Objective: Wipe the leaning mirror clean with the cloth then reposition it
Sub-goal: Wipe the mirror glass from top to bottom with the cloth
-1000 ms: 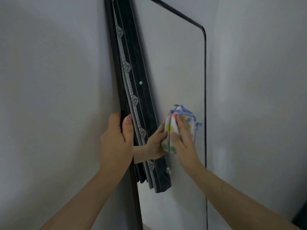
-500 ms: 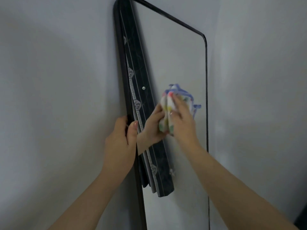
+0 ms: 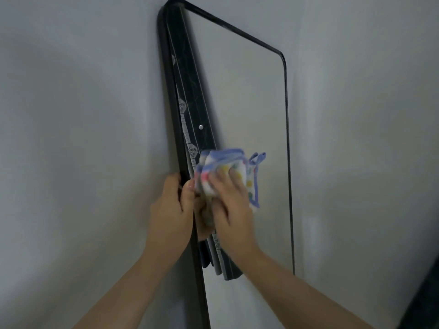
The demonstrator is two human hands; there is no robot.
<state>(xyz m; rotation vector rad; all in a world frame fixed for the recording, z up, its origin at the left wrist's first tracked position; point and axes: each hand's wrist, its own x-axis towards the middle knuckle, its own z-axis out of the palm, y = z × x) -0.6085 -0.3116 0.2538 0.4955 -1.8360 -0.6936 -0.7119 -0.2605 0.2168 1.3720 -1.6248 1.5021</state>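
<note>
The mirror [image 3: 249, 103], a tall pane in a thin black frame [image 3: 166, 67] with rounded top corners, is leaning against the pale wall [image 3: 71, 115] in a corner, its near long edge facing the camera. The left hand [image 3: 171, 210] is gripping that near edge: the fingers are curling round behind the rim and the thumb is lying up the front of it, tip pointing upward, so the frame is being pinched between thumb and fingers. The left forearm is rising from the bottom left of the view, wrist roughly straight. The right hand [image 3: 231, 205] is pressing the cloth [image 3: 240, 167] against the glass just beside the left thumb, near the left side of the pane. Its back is facing the camera, and the fingers are reaching upward, slightly spread over the bunched fabric and lying fairly straight rather than curled round it. Motion blur is smearing the fingertips, and where the thumb sits cannot be told. The cloth is white with coloured spots and a blue border, and a folded part with a blue loop is sticking out above and to the right of the fingers. The right forearm is coming in from the lower right, crossing the lower glass. A dark patterned strip [image 3: 197, 91] with a small silver dot [image 3: 201, 127] is showing as a reflection along the left of the pane.
</note>
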